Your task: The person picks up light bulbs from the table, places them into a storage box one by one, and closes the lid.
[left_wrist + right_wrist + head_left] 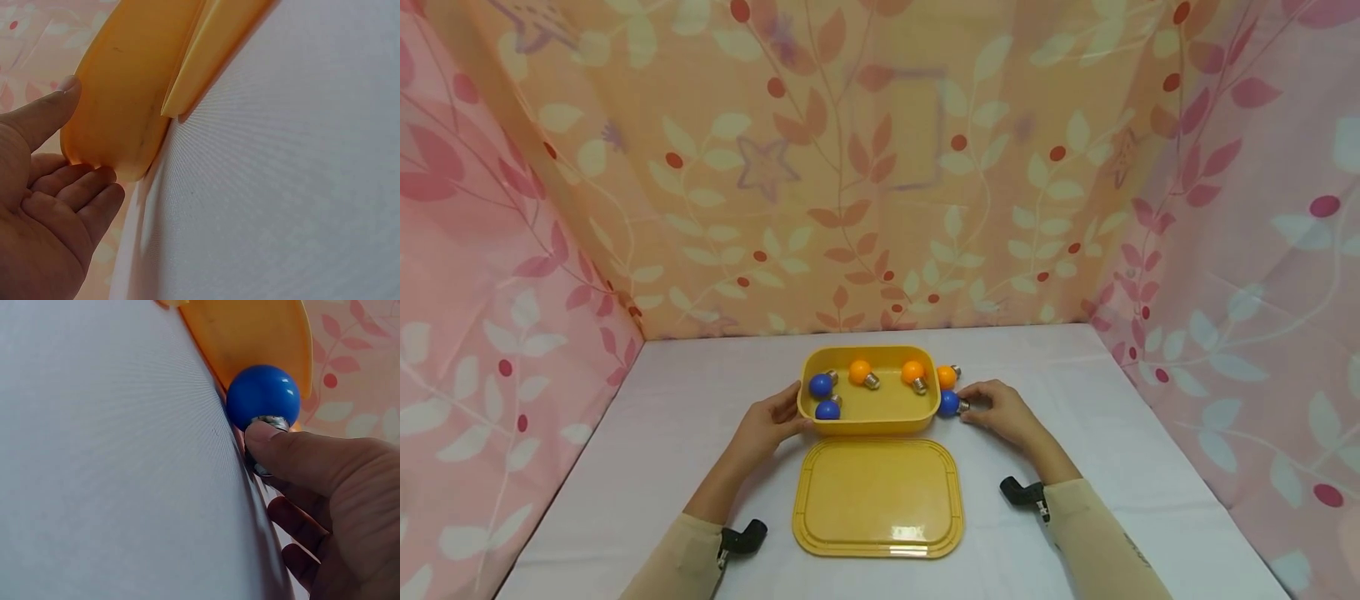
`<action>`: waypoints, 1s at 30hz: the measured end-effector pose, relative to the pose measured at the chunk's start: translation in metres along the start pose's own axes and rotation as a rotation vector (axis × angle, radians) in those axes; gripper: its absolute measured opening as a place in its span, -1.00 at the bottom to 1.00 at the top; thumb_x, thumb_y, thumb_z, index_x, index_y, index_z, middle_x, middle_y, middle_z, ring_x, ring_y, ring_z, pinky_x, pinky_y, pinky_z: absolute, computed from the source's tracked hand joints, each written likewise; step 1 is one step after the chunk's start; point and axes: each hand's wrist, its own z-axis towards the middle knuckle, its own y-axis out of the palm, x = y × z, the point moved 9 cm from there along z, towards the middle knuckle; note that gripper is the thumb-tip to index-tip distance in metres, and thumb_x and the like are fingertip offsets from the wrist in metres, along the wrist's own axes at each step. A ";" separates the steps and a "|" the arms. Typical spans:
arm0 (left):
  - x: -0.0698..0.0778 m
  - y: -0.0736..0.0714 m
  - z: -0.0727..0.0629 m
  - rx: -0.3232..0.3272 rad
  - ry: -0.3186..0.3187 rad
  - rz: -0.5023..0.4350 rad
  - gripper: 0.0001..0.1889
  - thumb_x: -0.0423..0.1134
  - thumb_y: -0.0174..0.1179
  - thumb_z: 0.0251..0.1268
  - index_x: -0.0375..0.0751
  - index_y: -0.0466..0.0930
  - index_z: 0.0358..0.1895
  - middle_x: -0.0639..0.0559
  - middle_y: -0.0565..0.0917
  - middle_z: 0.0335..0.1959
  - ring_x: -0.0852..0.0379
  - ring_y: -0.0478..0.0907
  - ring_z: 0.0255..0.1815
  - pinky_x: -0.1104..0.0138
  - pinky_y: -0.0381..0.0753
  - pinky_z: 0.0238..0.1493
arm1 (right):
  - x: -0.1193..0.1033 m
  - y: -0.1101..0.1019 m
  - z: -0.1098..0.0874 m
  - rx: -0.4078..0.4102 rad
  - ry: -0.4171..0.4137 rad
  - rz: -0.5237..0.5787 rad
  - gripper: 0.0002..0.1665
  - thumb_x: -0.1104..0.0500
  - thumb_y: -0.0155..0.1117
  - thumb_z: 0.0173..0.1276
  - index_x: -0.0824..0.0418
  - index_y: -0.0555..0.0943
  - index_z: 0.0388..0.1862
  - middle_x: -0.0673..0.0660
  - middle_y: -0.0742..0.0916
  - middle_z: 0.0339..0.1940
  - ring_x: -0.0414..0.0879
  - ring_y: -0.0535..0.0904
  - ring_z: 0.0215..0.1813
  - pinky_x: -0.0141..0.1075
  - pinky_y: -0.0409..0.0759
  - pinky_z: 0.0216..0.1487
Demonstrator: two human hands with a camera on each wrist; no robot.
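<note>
My left hand [767,423] holds the left end of a yellow plastic box [870,425], thumb and fingers set against its end wall. In the left wrist view the thumb [53,112] touches the box's edge. At the box's right side my right hand [1002,410] pinches a blue light bulb [950,404] by its silver screw base, beside the outer wall. Behind it lies an orange bulb [947,377], also outside the box. Inside the box are two blue bulbs [821,385] on the left and two orange bulbs [860,372] towards the back.
A yellow lid [877,498] lies flat on the white tablecloth [700,375] in front of the box. Floral curtains [842,167] stand behind and at both sides. Black wrist mounts [745,537] stick out from both sleeves.
</note>
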 end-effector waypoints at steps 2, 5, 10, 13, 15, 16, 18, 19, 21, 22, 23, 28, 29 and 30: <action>0.001 -0.001 0.001 -0.004 0.007 -0.003 -0.01 0.01 0.49 0.19 -0.08 0.14 0.63 -0.05 0.35 0.56 0.03 0.39 0.50 0.37 0.55 0.27 | 0.000 -0.002 0.000 0.010 0.004 -0.005 -0.59 -0.03 0.63 0.17 -0.12 0.76 0.01 -0.01 0.74 0.03 0.03 0.59 0.22 0.14 0.44 0.43; 0.004 -0.001 0.002 -0.003 0.037 -0.011 -0.02 0.00 0.49 0.20 -0.10 0.15 0.63 -0.09 0.34 0.56 -0.02 0.38 0.51 0.33 0.55 0.28 | -0.002 -0.007 0.001 0.039 0.001 0.011 -0.61 -0.05 0.63 0.17 -0.10 0.77 -0.01 0.01 0.74 0.01 0.03 0.60 0.17 0.13 0.49 0.38; 0.000 -0.001 0.000 0.001 0.020 0.014 -0.05 -0.03 0.48 0.23 -0.09 0.15 0.63 -0.09 0.36 0.55 -0.03 0.40 0.50 0.32 0.58 0.27 | 0.000 -0.009 -0.002 0.039 0.029 0.059 -0.62 -0.06 0.62 0.17 -0.09 0.77 -0.03 0.00 0.74 -0.05 -0.03 0.62 0.03 -0.01 0.58 0.22; -0.003 0.000 0.000 -0.005 0.003 0.011 -0.04 -0.02 0.48 0.22 -0.09 0.15 0.63 -0.06 0.35 0.56 0.01 0.40 0.50 0.35 0.58 0.26 | 0.002 -0.010 -0.004 0.029 0.055 0.083 -0.60 -0.08 0.62 0.17 -0.07 0.76 -0.02 0.00 0.75 -0.03 -0.05 0.64 0.00 -0.05 0.62 0.18; 0.000 0.000 0.001 -0.006 0.024 -0.002 -0.04 -0.03 0.48 0.22 -0.11 0.15 0.63 -0.08 0.35 0.56 0.00 0.40 0.49 0.35 0.57 0.27 | 0.001 -0.014 -0.003 0.035 0.069 0.100 -0.58 -0.10 0.61 0.18 -0.06 0.75 0.00 0.01 0.75 0.01 -0.03 0.67 0.03 -0.02 0.64 0.20; 0.001 0.001 0.001 -0.007 0.035 -0.007 -0.04 -0.03 0.48 0.22 -0.11 0.15 0.63 -0.08 0.35 0.56 0.00 0.40 0.49 0.36 0.57 0.27 | 0.001 -0.015 -0.003 0.037 0.071 0.109 -0.58 -0.10 0.61 0.19 -0.06 0.75 0.01 0.02 0.74 0.04 -0.01 0.68 0.06 0.01 0.64 0.21; 0.003 0.001 0.001 -0.009 0.054 -0.021 -0.05 -0.04 0.48 0.22 -0.11 0.17 0.62 -0.09 0.36 0.55 0.00 0.41 0.49 0.37 0.57 0.26 | 0.000 -0.019 -0.003 0.046 0.083 0.127 -0.58 -0.08 0.60 0.20 -0.05 0.74 0.02 0.03 0.74 0.08 0.04 0.68 0.11 0.06 0.62 0.25; 0.004 0.001 0.001 -0.014 0.064 -0.025 -0.05 -0.04 0.48 0.22 -0.13 0.17 0.62 -0.11 0.36 0.55 -0.02 0.42 0.49 0.37 0.57 0.26 | -0.001 -0.021 -0.004 0.049 0.083 0.127 -0.58 -0.07 0.60 0.21 -0.05 0.74 0.03 0.04 0.73 0.10 0.06 0.66 0.14 0.08 0.60 0.28; 0.004 0.001 0.000 -0.014 0.060 -0.028 -0.06 -0.05 0.49 0.22 -0.11 0.18 0.62 -0.10 0.37 0.54 0.00 0.43 0.48 0.40 0.58 0.25 | -0.004 -0.026 -0.004 0.062 0.080 0.116 -0.59 -0.06 0.59 0.22 -0.04 0.74 0.03 0.04 0.74 0.10 0.08 0.61 0.19 0.11 0.54 0.32; 0.004 0.001 0.001 -0.012 0.055 -0.029 -0.06 -0.05 0.49 0.22 -0.09 0.19 0.62 -0.08 0.38 0.54 0.01 0.43 0.47 0.41 0.58 0.24 | -0.006 -0.029 -0.004 0.073 0.075 0.113 -0.59 -0.05 0.59 0.21 -0.03 0.75 0.03 0.05 0.75 0.09 0.10 0.59 0.21 0.13 0.51 0.34; 0.004 0.000 0.001 -0.013 0.054 -0.035 -0.06 -0.05 0.49 0.21 -0.08 0.19 0.61 -0.07 0.38 0.54 0.02 0.43 0.47 0.41 0.58 0.24 | -0.008 -0.033 -0.003 0.084 0.073 0.105 -0.59 -0.06 0.59 0.22 -0.04 0.75 0.03 0.04 0.75 0.08 0.11 0.56 0.22 0.14 0.48 0.35; 0.002 0.000 0.002 -0.013 0.049 -0.020 -0.06 -0.06 0.48 0.23 -0.10 0.17 0.62 -0.08 0.35 0.55 0.00 0.42 0.48 0.39 0.59 0.24 | -0.019 -0.047 -0.005 0.125 0.056 0.091 -0.55 -0.14 0.58 0.20 -0.06 0.76 0.03 0.03 0.77 0.03 0.16 0.53 0.25 0.21 0.46 0.34; 0.001 0.001 0.002 -0.014 0.046 -0.015 -0.06 -0.06 0.48 0.24 -0.10 0.16 0.62 -0.09 0.35 0.55 -0.01 0.41 0.49 0.39 0.59 0.24 | -0.022 -0.049 -0.005 0.126 0.054 0.088 -0.54 -0.16 0.58 0.20 -0.06 0.75 0.04 0.03 0.77 0.03 0.16 0.52 0.26 0.21 0.46 0.33; 0.000 0.001 0.001 -0.013 0.043 -0.007 -0.06 -0.07 0.47 0.25 -0.11 0.15 0.62 -0.10 0.35 0.55 -0.02 0.41 0.49 0.39 0.59 0.24 | -0.025 -0.051 -0.005 0.126 0.051 0.094 -0.54 -0.17 0.58 0.19 -0.06 0.76 0.04 0.03 0.77 0.03 0.16 0.52 0.26 0.21 0.46 0.34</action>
